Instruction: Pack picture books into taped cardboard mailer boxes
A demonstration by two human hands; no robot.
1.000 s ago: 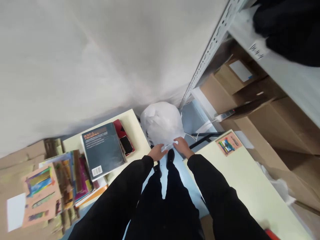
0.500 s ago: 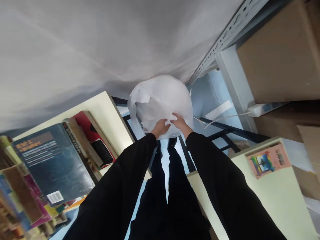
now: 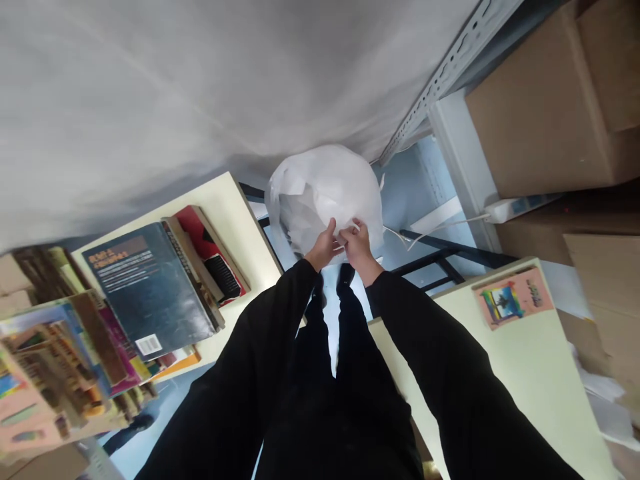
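A bulging white plastic bag (image 3: 345,187) sits on the floor by my feet. Through its thin, see-through left side, grey and white contents show, but I cannot make out what they are. At the bag's near edge my left hand (image 3: 324,248) has its thumb raised and its fingers curled against the plastic. Beside it, almost touching, my right hand (image 3: 357,245) pinches the film between thumb and bent fingers. Part of the gripped plastic is hidden behind the fingers.
To the left, a cream tabletop (image 3: 255,247) bears a dark blue book (image 3: 155,287) and several other books. Another cream tabletop (image 3: 515,360) holds a pink booklet (image 3: 515,297). Cardboard boxes (image 3: 540,100) fill a metal rack at right. A white cable (image 3: 445,225) runs near the bag.
My hands have drawn closer together, and the right fingers have curled into a pinch on the plastic. The view has shifted, showing more books at left.
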